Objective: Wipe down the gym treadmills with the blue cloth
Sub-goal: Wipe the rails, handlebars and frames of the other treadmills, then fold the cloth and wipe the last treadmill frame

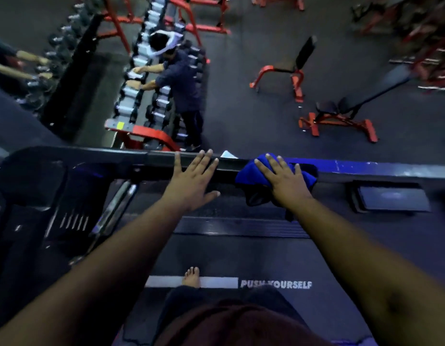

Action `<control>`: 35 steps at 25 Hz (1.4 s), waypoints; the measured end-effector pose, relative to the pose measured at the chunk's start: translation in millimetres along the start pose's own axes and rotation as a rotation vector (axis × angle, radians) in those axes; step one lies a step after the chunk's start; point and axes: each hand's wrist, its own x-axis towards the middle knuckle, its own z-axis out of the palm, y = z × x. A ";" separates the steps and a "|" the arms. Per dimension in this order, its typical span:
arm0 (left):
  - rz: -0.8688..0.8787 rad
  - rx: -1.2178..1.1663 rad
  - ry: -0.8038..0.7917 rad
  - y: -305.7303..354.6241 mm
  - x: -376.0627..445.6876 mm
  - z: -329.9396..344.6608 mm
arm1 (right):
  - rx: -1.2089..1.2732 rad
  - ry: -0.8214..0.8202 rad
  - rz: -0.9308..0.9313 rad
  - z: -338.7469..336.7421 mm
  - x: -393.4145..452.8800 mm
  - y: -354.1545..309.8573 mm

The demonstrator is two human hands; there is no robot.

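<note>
I stand on a dark treadmill belt (216, 258) marked "PUSH YOURSELF", with one bare foot showing on it. A black front bar (146, 158) of the treadmill runs across the middle of the view. My left hand (194, 181) lies flat on that bar, fingers spread, holding nothing. My right hand (283, 181) presses the bunched blue cloth (248, 173) onto the bar a little to the right. Part of the cloth hangs down below my palm.
A small dark screen (393, 198) sits at the right of the console. Chrome handles (114, 208) stand at the left. Beyond the bar, a person (181, 81) bends over a red dumbbell rack (141, 96). Red benches (338, 113) stand on the dark floor.
</note>
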 end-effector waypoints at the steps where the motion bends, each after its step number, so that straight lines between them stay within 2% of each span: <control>1: 0.056 0.018 -0.016 30.4 17.8 -3.5 | 0.035 -0.017 0.079 -1.2 -16.1 22.6; 4: 0.154 0.028 -0.062 123.2 64.5 -13.4 | 0.161 -0.013 0.234 -2.2 -56.6 79.0; 6: 0.192 -0.036 -0.057 191.9 91.0 -18.7 | 0.321 0.104 0.319 1.0 -90.8 113.9; 9: 0.217 -0.259 -0.068 291.0 124.2 -28.8 | 0.725 0.366 0.413 10.1 -151.0 166.6; 11: 0.261 -0.481 -0.155 359.6 142.0 -38.8 | 0.890 0.476 0.484 15.9 -197.0 208.0; 14: 0.417 -0.801 -0.238 448.5 160.3 -52.7 | 1.009 0.537 0.555 20.3 -267.2 270.1; 16: 0.514 -0.904 -0.290 494.7 167.8 -59.5 | 1.084 0.588 0.627 19.5 -308.2 302.1; 18: 0.587 -0.986 -0.348 550.2 172.8 -71.0 | 1.228 0.657 0.800 15.6 -351.8 338.1; 20: 0.638 -1.051 -0.393 597.3 178.1 -84.8 | 1.400 0.666 0.818 13.1 -382.8 370.3; 22: 0.703 -1.071 -0.427 644.2 190.0 -95.6 | 1.355 0.701 0.827 15.4 -408.1 402.4; 25: 0.784 -1.017 -0.372 702.8 219.8 -99.5 | 1.159 0.851 1.028 20.6 -437.3 445.1; 29: 0.847 -1.014 -0.444 785.8 264.4 -90.5 | 1.258 1.033 1.181 11.5 -460.7 499.2; 32: 0.867 -1.049 -0.481 845.2 302.3 -86.9 | 1.191 1.172 1.310 -1.9 -473.7 543.9; 35: 0.892 -1.013 -0.360 896.4 318.9 -104.1 | 1.158 1.297 1.382 -9.4 -492.2 582.0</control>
